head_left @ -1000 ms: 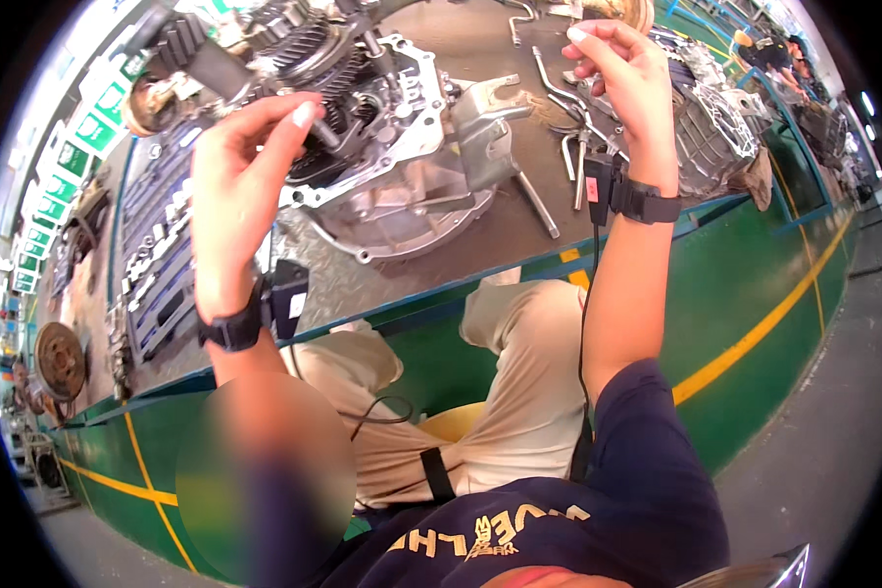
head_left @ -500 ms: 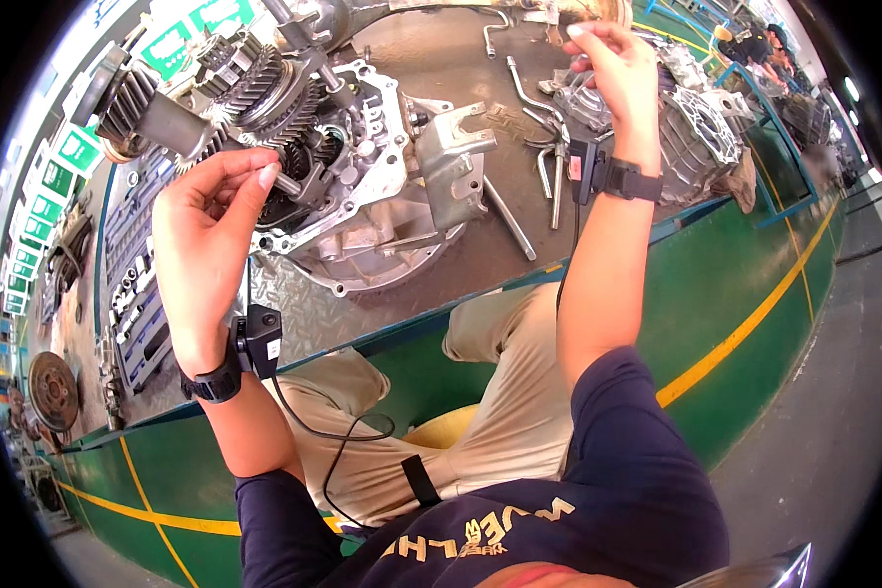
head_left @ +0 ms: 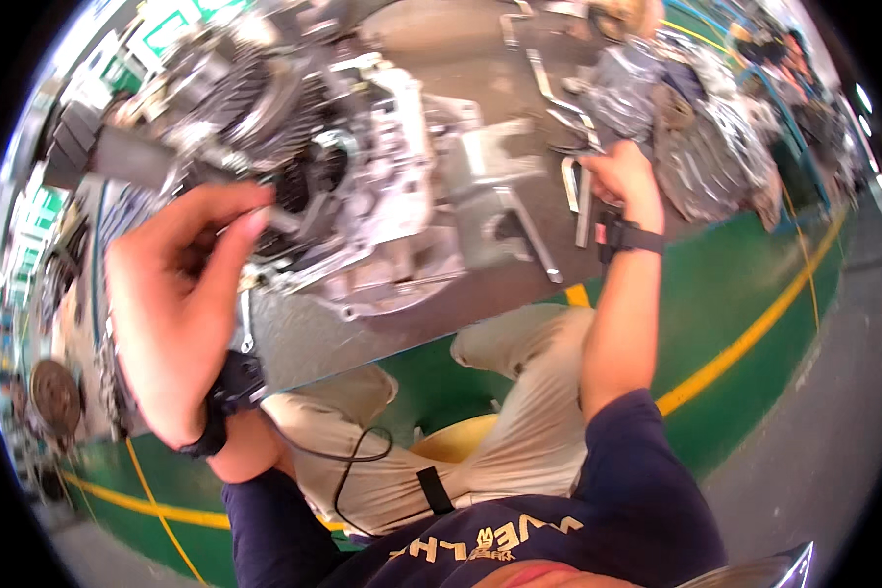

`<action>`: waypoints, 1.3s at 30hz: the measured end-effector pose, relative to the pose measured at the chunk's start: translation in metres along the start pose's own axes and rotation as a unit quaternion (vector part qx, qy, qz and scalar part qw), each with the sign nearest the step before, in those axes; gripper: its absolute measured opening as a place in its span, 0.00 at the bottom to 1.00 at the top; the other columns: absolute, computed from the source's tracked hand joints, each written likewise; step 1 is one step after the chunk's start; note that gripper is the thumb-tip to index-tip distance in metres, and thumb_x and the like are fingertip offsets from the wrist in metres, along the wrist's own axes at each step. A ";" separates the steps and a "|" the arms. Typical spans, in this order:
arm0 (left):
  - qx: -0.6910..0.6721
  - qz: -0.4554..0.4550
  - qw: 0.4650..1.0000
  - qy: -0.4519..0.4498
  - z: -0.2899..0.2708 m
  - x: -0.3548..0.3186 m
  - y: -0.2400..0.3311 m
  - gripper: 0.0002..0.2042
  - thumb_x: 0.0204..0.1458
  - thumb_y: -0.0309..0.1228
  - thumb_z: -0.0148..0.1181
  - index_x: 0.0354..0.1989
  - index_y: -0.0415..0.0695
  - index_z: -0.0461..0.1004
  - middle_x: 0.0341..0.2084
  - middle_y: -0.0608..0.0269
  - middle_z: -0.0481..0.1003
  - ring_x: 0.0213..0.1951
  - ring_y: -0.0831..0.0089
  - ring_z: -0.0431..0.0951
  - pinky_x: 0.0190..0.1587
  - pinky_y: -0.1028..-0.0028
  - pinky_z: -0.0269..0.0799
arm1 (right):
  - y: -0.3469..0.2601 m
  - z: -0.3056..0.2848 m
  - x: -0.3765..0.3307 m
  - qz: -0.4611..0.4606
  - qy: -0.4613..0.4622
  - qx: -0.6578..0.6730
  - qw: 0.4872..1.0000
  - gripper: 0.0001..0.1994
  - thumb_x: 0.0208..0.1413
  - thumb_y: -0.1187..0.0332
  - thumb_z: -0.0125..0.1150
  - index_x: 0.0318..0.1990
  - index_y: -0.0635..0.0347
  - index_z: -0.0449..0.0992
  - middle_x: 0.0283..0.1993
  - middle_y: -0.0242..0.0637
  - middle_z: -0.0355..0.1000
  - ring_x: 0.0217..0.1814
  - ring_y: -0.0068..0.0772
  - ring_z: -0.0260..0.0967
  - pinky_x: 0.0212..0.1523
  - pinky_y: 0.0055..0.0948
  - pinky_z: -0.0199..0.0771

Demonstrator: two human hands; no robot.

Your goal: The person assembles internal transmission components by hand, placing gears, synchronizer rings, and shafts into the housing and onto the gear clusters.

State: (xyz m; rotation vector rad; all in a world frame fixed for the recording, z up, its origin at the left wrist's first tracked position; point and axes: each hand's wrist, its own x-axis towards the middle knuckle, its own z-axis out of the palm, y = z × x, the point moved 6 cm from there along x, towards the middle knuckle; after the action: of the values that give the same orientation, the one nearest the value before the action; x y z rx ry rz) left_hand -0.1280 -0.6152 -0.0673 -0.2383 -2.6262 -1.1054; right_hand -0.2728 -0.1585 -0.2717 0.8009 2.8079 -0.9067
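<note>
Over the near left side of an opened gearbox, my left hand [head_left: 191, 265] has its thumb and index finger brought together in a pinch. Blur hides what is between the fingertips; a short grey rod end [head_left: 284, 218] lies right beside them. Behind it rise toothed gears [head_left: 240, 93] on shafts, set in the pale metal housing [head_left: 402, 201]. My right hand [head_left: 625, 176] is down at a cluster of metal hand tools [head_left: 583, 201] on the table, its fingers curled closed at their upper ends. Which tool it grips, if any, cannot be made out.
A bent bracket [head_left: 500, 152] juts from the housing, with a metal bar [head_left: 531, 235] beside it. Cranked wrenches [head_left: 544, 78] lie farther back. More metal castings [head_left: 715, 147] sit at the right, and a round rusty disc [head_left: 55, 394] at the far left.
My right hand has come down from the raised position near the castings to the tools. My left hand has shifted slightly left and nearer me, still pinched. The view has moved and blurred.
</note>
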 end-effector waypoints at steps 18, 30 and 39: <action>0.020 0.037 0.999 -0.013 0.004 0.006 -0.005 0.08 0.57 0.21 0.64 0.44 0.35 0.82 0.34 0.61 0.84 0.30 0.81 0.76 0.34 0.77 0.72 | 0.020 -0.001 0.017 0.010 0.145 -0.157 0.977 0.17 0.56 0.64 0.61 0.53 0.44 0.83 0.58 0.39 0.78 0.62 0.46 0.75 0.59 0.44 0.76; 0.045 0.049 0.998 -0.002 0.001 0.006 0.004 0.07 0.55 0.22 0.64 0.42 0.37 0.83 0.31 0.58 0.84 0.29 0.77 0.79 0.35 0.75 0.73 | 0.036 -0.022 0.009 0.016 0.201 -0.103 0.974 0.17 0.60 0.55 0.65 0.54 0.48 0.81 0.55 0.41 0.80 0.59 0.48 0.77 0.55 0.46 0.76; 0.020 0.085 0.996 0.016 0.002 0.006 0.002 0.07 0.55 0.23 0.64 0.42 0.38 0.82 0.28 0.51 0.81 0.25 0.66 0.82 0.31 0.71 0.74 | 0.032 -0.026 0.007 -0.025 0.196 -0.054 0.979 0.19 0.57 0.53 0.67 0.51 0.53 0.82 0.51 0.46 0.81 0.56 0.50 0.78 0.56 0.44 0.75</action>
State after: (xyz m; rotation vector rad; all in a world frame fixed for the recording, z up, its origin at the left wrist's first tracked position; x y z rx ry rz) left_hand -0.1332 -0.6117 -0.0655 -0.4222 -2.5433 -0.9905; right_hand -0.2610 -0.1184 -0.2684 0.9919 3.1921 -0.6525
